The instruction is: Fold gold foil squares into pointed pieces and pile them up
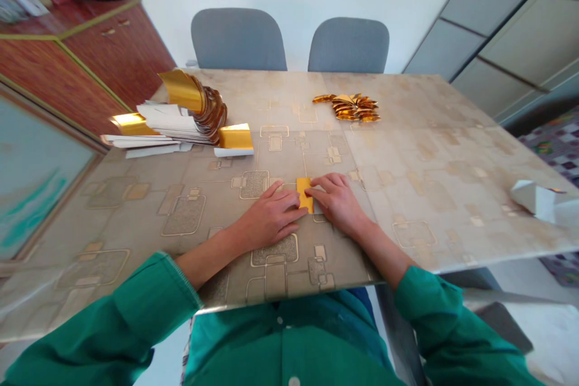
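A small folded piece of gold foil paper (304,194) lies on the table in front of me, with a whitish part showing at its lower right. My left hand (277,214) has its fingertips on the paper's left edge, holding it against the tabletop. From the right, my right hand (337,202) grips the other edge, its fingers bent together and partly covering the paper. The undersides of both hands are hidden.
Stacked gold-and-white paper sheets (174,123) lie at the back left, with a single gold sheet (236,137) beside them. Several folded gold pieces (355,107) are heaped at the back. White crumpled paper (534,200) rests near the right edge. Two grey chairs (239,39) stand behind the table.
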`<state>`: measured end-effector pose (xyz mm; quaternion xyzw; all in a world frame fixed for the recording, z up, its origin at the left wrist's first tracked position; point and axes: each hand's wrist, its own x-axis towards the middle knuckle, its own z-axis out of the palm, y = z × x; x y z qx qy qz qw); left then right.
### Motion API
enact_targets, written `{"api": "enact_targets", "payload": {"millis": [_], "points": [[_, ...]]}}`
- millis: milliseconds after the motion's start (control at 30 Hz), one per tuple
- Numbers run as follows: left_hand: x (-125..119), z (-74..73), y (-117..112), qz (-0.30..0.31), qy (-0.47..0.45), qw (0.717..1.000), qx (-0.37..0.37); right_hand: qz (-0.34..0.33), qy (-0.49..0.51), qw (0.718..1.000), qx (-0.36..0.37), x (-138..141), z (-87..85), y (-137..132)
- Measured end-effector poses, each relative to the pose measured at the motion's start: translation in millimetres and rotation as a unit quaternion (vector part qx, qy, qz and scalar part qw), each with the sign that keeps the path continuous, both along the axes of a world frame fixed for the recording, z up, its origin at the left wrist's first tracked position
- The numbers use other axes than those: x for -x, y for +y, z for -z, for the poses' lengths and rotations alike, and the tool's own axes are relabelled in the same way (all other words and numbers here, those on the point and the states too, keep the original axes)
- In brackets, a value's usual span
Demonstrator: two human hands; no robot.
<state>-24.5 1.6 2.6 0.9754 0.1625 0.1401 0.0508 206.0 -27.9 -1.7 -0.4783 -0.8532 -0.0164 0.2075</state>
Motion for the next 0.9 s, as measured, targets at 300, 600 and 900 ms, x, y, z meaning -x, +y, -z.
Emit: {"api": "enact_targets", "payload": {"millis": [300, 600, 900], "points": [[-0.9, 4.8, 1.5, 0.006, -0.039, 0.997, 0.07, -0.032, 0.039, 0.999, -0.007, -2.6, 0.8, -35.0], [-6.9, 12.9, 12.6, 0.022, -0.106, 0.993, 0.053, -0.055, 0.091, 0.994, 0.001, -6.0, 4.0, -40.1], [-8.6, 11.3, 21.9, 0.075, -0.102, 0.992, 0.015, -0.013, 0.133, 0.991, 0.026, 2.5, 5.8, -50.4]]}}
